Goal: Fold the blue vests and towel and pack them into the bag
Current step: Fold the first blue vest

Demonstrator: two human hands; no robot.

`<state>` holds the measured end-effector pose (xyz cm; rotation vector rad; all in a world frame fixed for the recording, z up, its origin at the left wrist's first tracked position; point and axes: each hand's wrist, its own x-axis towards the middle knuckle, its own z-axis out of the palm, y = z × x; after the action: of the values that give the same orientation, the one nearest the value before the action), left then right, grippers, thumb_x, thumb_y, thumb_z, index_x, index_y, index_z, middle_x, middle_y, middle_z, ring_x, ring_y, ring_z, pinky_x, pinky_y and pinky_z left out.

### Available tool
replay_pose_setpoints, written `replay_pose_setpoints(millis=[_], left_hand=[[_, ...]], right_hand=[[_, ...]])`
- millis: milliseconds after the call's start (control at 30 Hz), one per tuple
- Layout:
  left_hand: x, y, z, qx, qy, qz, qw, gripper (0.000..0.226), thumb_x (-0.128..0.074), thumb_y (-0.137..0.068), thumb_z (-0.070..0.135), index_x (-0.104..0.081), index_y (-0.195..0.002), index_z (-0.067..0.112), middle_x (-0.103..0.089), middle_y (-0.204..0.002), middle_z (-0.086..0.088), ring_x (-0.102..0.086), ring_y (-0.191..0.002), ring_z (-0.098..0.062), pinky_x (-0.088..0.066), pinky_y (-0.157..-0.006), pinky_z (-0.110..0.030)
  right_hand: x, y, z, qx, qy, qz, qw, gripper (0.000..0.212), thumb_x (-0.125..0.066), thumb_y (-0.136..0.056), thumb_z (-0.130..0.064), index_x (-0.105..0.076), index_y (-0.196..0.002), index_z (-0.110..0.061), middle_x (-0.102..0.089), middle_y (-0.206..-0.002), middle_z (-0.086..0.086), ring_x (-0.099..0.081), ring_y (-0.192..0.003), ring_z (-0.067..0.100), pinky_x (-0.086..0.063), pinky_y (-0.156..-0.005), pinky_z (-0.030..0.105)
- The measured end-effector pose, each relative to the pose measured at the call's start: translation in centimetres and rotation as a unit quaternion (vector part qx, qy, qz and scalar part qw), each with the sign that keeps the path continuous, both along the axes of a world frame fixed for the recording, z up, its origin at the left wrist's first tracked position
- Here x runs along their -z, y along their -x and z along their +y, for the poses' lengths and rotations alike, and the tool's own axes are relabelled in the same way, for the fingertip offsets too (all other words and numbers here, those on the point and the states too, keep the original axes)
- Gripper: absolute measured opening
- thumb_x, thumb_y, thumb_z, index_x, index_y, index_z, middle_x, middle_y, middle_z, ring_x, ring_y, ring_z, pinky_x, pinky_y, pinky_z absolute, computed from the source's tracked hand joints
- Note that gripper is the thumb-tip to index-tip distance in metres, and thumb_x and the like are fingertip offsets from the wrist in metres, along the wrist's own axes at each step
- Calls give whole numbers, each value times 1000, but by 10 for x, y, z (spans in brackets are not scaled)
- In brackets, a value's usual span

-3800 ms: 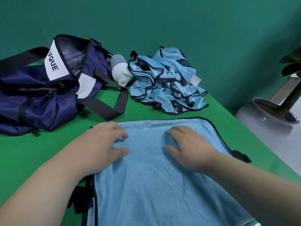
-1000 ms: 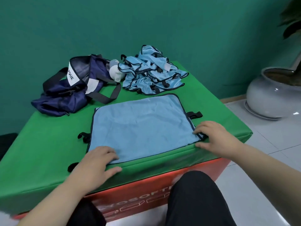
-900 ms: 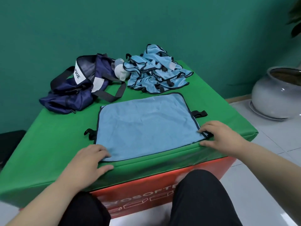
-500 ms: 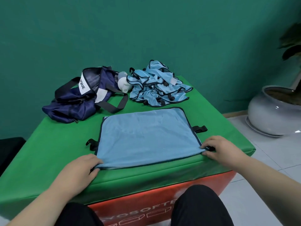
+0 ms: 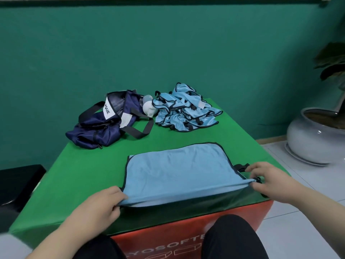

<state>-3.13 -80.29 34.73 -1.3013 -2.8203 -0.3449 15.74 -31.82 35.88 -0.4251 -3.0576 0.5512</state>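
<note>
left hand (image 5: 101, 204) fingers pinch blue vest (image 5: 177, 169) near-left corner | right hand (image 5: 268, 182) fingers pinch near-right corner

Left hand (image 5: 100, 204) and right hand (image 5: 270, 182) pinch the vest (image 5: 177, 169), thumbs seemingly underneath.

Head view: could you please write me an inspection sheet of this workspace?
Surface: table under a green cover, red front below.
Job's things: flat vest, near edge lifted; vest pile at the back; bag back left, mouth open.
Clutter: white object between bag and vest pile.
Grippers: left hand pinches the flat vest's near left corner; right hand pinches its near right corner.
Cables: nothing seen.
Surroundings: teal wall; grey pot with plant on the floor, right; black object, left.
</note>
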Motion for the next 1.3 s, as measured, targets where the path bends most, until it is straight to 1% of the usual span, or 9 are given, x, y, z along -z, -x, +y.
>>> replay_pose_setpoints(millis=[333,567,633,733,867,933,1033,1167,1300], left_hand=[[-43,35,23,-44,9,-67,997,41,-63,-86,12,-51,-96,49,-55,-97,24,-54,-89,2,-38,-75,-16],[-36,113,57,-103,22,-57,993,39,-64,-86,10,-64,-119,30,-59,-102,9,-55,-92,-12,-37,-78,-24],[-31,135,67,-130,11,-56,990,47,-67,-86,16,-61,-132,25,-62,-112,4,-57,-103,-16,-41,-87,-27],[-25,147,80,-166,24,43,985,56,-66,-90,41,-52,-143,26,-58,-133,0,-54,-122,-23,-43,-103,-41],[-13,106,103,-90,-79,40,992,41,-52,-94,38,-62,-129,20,-61,-128,1,-55,-121,-24,-41,-107,-43],[-1,80,115,-44,-48,-15,998,39,-49,-96,38,-61,-130,24,-54,-134,8,-50,-127,-15,-34,-111,-32],[23,66,125,-34,38,-38,998,42,-41,-100,44,-48,-141,34,-37,-149,14,-35,-138,-9,-20,-116,-25],[39,71,115,-76,81,-21,994,80,-2,-81,65,-37,-147,38,-26,-160,14,-19,-149,-11,-10,-122,-36],[48,81,93,-114,77,-3,991,70,-10,-85,58,-53,-137,38,-45,-151,11,-34,-144,-14,-22,-120,-47]], right_hand=[[-32,60,4,64,-42,67,995,6,-66,-83,-25,-66,-78,-23,-59,-106,-6,-56,-96,18,-43,-78,30],[-21,152,16,119,-99,31,987,24,-60,-82,-34,-64,-73,-12,-61,-84,10,-58,-78,29,-54,-72,40],[-17,173,17,129,-109,20,985,19,-60,-84,-37,-65,-85,-18,-62,-97,8,-59,-89,29,-53,-82,40],[-9,190,9,121,-210,-11,970,45,-58,-88,-49,-57,-128,-27,-56,-128,4,-51,-120,29,-37,-105,48],[15,182,-35,-30,-290,44,956,49,-41,-83,-49,-65,-114,-20,-62,-116,4,-52,-116,28,-33,-109,50],[31,175,-56,-53,-254,37,965,55,-36,-80,-50,-67,-111,-17,-63,-117,6,-54,-114,30,-37,-105,46],[47,183,-69,4,-188,-30,982,59,-36,-91,-56,-52,-134,-20,-44,-146,4,-35,-137,27,-30,-114,45],[56,196,-69,63,-111,-77,989,77,-31,-95,-66,-24,-154,-18,-15,-165,8,-9,-152,26,-14,-123,48],[61,192,-69,66,-113,-73,989,82,-22,-97,-68,-3,-160,-19,5,-168,5,7,-154,22,-3,-124,46]])
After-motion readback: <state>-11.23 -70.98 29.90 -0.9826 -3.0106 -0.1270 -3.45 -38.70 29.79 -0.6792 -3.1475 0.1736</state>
